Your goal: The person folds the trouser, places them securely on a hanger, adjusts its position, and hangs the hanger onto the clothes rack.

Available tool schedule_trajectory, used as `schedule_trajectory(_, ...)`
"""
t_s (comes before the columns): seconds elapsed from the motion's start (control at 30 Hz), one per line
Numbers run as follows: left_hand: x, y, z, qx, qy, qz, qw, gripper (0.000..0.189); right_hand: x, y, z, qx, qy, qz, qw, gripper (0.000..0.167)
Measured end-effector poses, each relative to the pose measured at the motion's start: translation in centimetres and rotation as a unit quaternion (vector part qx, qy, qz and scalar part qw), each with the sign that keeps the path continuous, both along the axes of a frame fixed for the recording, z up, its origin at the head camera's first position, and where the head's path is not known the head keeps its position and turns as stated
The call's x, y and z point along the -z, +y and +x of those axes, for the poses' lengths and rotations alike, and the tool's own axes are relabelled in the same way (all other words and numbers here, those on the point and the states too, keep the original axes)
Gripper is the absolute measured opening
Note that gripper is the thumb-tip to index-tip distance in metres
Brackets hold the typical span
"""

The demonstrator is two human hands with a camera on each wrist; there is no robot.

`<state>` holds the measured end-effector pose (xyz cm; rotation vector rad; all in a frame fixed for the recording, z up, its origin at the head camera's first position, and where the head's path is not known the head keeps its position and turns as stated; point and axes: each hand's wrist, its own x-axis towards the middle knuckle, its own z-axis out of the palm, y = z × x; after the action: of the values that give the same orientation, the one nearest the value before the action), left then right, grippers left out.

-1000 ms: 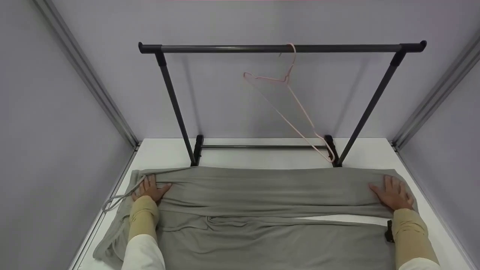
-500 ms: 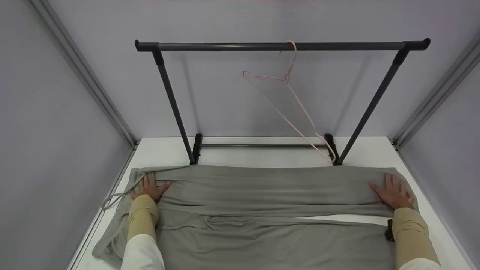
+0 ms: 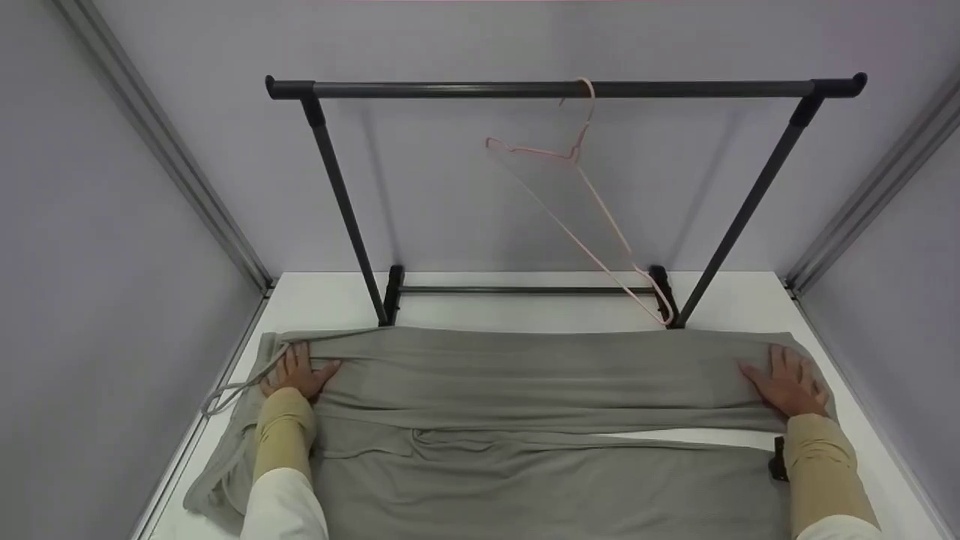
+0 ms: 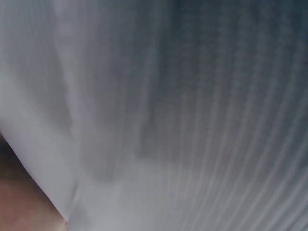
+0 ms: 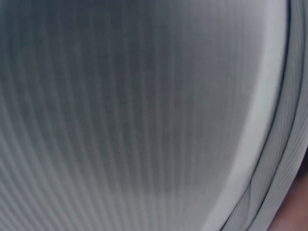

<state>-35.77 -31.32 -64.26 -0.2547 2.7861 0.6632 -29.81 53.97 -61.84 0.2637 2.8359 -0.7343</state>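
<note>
Grey drawstring trousers (image 3: 540,382) lie sideways on the white table, waist at the left, legs stretching right, with a narrow gap between the legs. Flat on the upper leg near the waist rests my left hand (image 3: 298,375), fingers spread, beside the looped drawstring (image 3: 232,390). My right hand (image 3: 787,382) lies spread on the same leg near its right end. Ribbed grey cloth (image 4: 216,120) fills most of the left wrist view, blurred. In the right wrist view, similar cloth (image 5: 134,120) covers most of the frame, with a pale strip beside it.
Behind the trousers stands a black clothes rack (image 3: 450,90). A pink hanger (image 3: 592,195) hangs from its top bar at an angle. Grey panels wall in the white table (image 3: 525,315) at the back and both sides.
The head view shifts very slightly, so the rack appears a little higher. Both hands stay in the same place on the trousers.
</note>
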Motion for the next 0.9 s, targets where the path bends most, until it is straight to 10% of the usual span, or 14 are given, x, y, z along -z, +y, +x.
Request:
schedule_trajectory(0.4, -0.7, 0.5, 0.2, 0.018, 0.008, 0.027, 0.9995, 0.106, 0.1, -0.6, 0.1, -0.010, 0.037, 0.017, 0.9991, 0.094)
schedule_trajectory(0.7, -2.1, 3.0, 0.7, 0.064, 0.105, 0.064, 0.9903, 0.084, -1.8, -1.8, 1.2, -0.032, 0.019, 0.023, 0.9991, 0.096)
schedule_trajectory(0.9, -4.6, 4.2, 4.0, 0.119, 0.061, 0.058, 0.9894, 0.087, -3.1, -3.3, 4.7, -0.059, 0.023, 0.004, 0.9980, 0.091)
